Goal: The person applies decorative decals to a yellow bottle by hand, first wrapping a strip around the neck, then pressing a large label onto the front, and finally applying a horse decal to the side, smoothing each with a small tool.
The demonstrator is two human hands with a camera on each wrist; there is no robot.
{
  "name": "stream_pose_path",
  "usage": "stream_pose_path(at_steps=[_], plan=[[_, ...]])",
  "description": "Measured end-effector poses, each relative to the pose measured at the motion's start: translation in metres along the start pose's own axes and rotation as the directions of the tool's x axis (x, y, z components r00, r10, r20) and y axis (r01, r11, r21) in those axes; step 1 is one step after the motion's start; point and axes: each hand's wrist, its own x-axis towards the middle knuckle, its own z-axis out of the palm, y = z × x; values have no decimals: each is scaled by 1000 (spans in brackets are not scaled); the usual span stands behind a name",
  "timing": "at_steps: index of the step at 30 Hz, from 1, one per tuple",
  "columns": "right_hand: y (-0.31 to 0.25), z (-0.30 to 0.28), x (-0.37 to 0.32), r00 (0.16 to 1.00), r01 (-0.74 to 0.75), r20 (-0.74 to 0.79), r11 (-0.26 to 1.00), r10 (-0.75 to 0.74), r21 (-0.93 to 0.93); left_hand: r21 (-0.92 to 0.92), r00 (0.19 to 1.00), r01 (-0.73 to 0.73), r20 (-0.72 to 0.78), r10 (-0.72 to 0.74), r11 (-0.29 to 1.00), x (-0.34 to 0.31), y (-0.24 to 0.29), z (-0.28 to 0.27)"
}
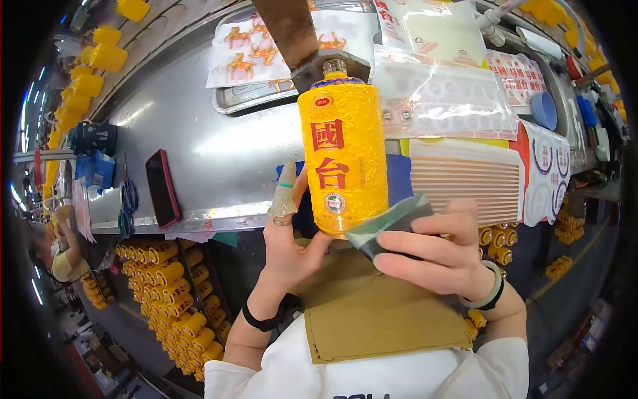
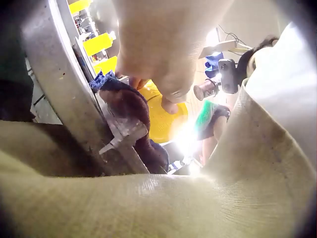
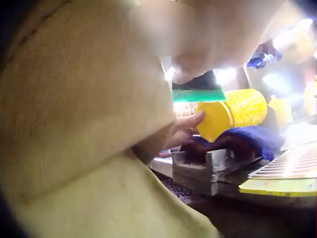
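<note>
A steel bench (image 1: 219, 153) runs across the head view. Label sheets (image 1: 458, 176) are spread from 12 to 3 o'clock, a phone (image 1: 162, 187) lies at 9, and yellow caps (image 1: 86, 73) line the far edge at 10. Below the bench, at 7 o'clock, a crate (image 1: 173, 292) is packed with yellow bottles.

The bottle (image 1: 342, 153) in work is at the centre. It lies on its side on a blue cloth (image 3: 247, 136) over a metal rest, with its neck pointing to 12 against a bracket. The padding probably keeps it from rolling or scuffing.

The left hand (image 1: 289, 249) comes in from 6 o'clock and grips the base. Its thumb is on the bottom, and one finger wearing a cot (image 1: 286, 193) runs up the bottle's left side, seemingly to steady it. The fingers behind the bottle are hidden, so how far they wrap round it is unclear.

The right hand (image 1: 432, 256), at 4 o'clock, pinches a green scraper (image 1: 389, 223) between thumb and fingers. It holds the scraper's edge against the bottle's lower right side, near the base. The two hands are close together but do not touch.
</note>
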Motion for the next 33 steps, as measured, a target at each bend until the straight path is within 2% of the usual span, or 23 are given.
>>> stream_pose_path(at_steps=[2,5,6,7,9,10,12,13,14,16,17,18,19,20,21,22,24,25,27,28,30,32,33], plan=[[-3,4,-3,995,72,60,994,-77,80,-14,1000,2,-7,-2,1000,1,1,0],[-2,-2,16,990,62,114,989,-78,138,-39,999,48,-6,-48,998,-5,-1,0],[9,1,27,991,-43,134,992,26,119,-54,996,85,-4,-85,995,-6,-2,1],[22,5,40,980,-144,154,985,128,99,-44,998,61,19,-61,997,-6,-3,0],[55,21,63,989,-150,18,989,149,14,-83,997,78,-2,-78,994,-7,-2,4],[67,21,73,990,-141,18,990,140,13,-119,995,99,-20,-102,988,-8,-2,5],[82,17,91,991,-23,-137,980,-4,-196,-74,997,58,-41,-61,996,-6,-1,7],[78,13,94,989,9,-137,959,-51,-284,-73,997,54,-45,-57,996,-4,0,7],[75,13,90,989,15,-136,959,-56,-283,-74,997,52,-48,-56,996,-3,1,8],[65,11,77,980,154,-74,940,-185,-304,-100,994,79,-69,-86,992,0,3,13],[47,7,70,986,163,69,953,-150,-254,-126,989,106,-87,-117,986,2,3,15],[39,21,53,980,198,45,970,-193,-141,-128,989,102,-92,-114,987,2,2,17],[28,20,47,949,306,97,950,-300,-63,-268,971,190,-94,-222,945,0,-1,19],[16,13,49,923,322,195,944,-331,80,-402,942,269,-78,-325,875,-1,-2,20],[9,9,55,930,287,211,954,-300,91,-271,979,151,-94,-182,951,0,5,14],[6,8,58,936,250,228,963,-267,102,-274,979,147,-96,-179,950,-1,10,12],[32,9,75,977,100,198,991,-81,-88,-9,988,37,-150,-37,999,-2,16,10],[56,15,79,994,57,100,993,-47,-106,-81,978,-44,-207,26,996,2,19,13],[76,11,98,995,-60,-88,981,45,-184,-105,976,-54,-217,30,993,-1,16,15],[79,10,95,995,-51,-88,980,35,-191,-124,973,-55,-229,25,991,-1,15,16],[82,11,90,985,-4,-165,969,-39,-248,-45,966,2,-259,-13,999,4,18,14],[74,10,82,982,-27,-191,979,-12,-203,49,973,-22,-228,32,999,4,7,14],[71,6,78,965,-166,-221,980,138,-111,54,971,-23,-237,36,998,6,11,9]])
